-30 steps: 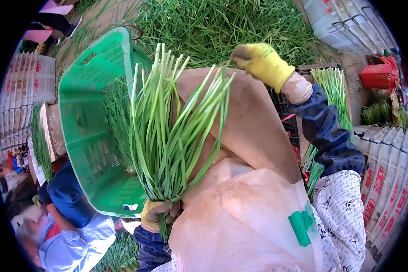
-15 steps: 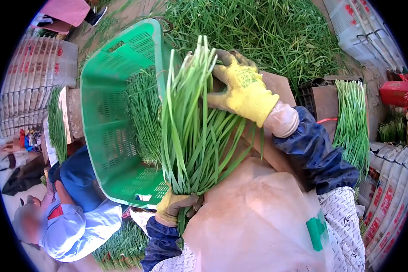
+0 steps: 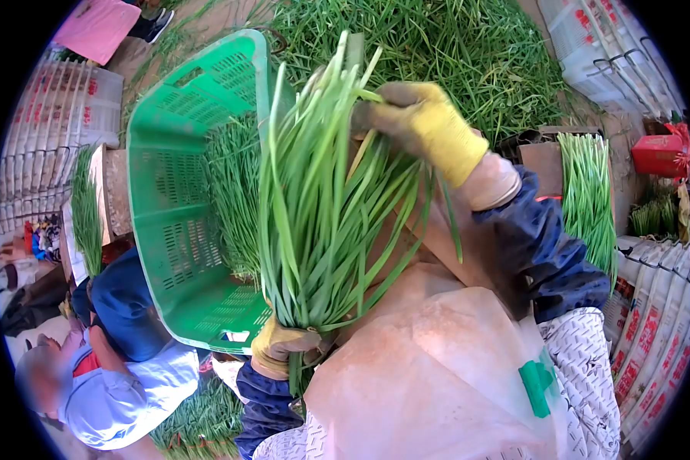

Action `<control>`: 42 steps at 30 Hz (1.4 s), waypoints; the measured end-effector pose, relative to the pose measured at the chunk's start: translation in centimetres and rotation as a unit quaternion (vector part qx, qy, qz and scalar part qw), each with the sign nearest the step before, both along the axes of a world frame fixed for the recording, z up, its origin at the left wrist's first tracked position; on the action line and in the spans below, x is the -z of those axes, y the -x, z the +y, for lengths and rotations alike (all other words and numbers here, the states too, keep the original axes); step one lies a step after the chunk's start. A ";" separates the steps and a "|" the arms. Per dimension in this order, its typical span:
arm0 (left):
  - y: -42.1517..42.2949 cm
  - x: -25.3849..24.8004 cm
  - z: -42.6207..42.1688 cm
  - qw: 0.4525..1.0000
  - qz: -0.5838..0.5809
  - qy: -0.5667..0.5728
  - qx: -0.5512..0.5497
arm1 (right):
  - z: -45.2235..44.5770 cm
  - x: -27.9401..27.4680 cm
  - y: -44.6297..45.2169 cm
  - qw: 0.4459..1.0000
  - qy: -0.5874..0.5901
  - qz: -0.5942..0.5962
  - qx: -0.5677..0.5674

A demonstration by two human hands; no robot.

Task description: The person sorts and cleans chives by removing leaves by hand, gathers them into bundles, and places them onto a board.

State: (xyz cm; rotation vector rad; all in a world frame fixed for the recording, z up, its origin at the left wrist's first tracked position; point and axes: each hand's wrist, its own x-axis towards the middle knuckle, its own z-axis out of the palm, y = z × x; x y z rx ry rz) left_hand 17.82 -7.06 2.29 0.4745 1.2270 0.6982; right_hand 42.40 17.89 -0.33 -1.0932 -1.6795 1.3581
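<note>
A large bunch of garlic chives (image 3: 322,207), long flat green leaves with pale cut ends pointing up, leans in front of me. Low down, my left hand (image 3: 287,345) in a yellow work glove is wrapped round its leafy end. Near the pale ends, my right hand (image 3: 429,126), gloved in yellow with dark soiled fingers, is closed in a pinch on a stalk at the bunch's right side. Its fingertips are partly hidden. Left of the bunch, a green plastic basket (image 3: 157,253) lies tilted with more chives (image 3: 234,199) inside.
A broad heap of loose greens (image 3: 429,46) covers the ground ahead. Right of me lies a chive bundle (image 3: 586,199) on a box, near a red box (image 3: 658,156) and white crates (image 3: 655,337). Another person (image 3: 115,383) sits at lower left. Plastic sheeting (image 3: 429,368) covers my lap.
My right hand has turned and its fingers have closed at the bunch's right edge. The chive tops now spread wider. The whole view has shifted slightly.
</note>
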 end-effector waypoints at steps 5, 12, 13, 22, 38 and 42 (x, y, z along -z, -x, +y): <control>-0.2 0.3 -0.7 0.989 -0.088 0.049 -0.105 | 5.5 -1.2 -3.8 0.993 0.077 -0.076 0.051; -0.6 0.0 -0.5 0.980 -0.115 0.091 -0.131 | 14.1 1.6 -16.4 0.783 -0.184 -0.531 0.266; -0.7 0.0 -0.5 0.980 -0.115 0.091 -0.133 | 12.4 2.4 -16.1 0.712 -0.267 -0.614 0.211; -1.0 0.4 -0.4 0.981 -0.115 0.089 -0.131 | -6.2 0.1 -6.8 0.898 -0.045 -0.438 -0.009; -1.3 0.2 -1.0 0.982 -0.081 0.097 -0.140 | -1.2 -0.1 -5.2 0.968 0.199 -0.109 0.109; -1.2 0.4 -0.9 0.982 -0.087 0.100 -0.138 | -0.1 0.2 -4.9 0.967 0.212 -0.084 0.113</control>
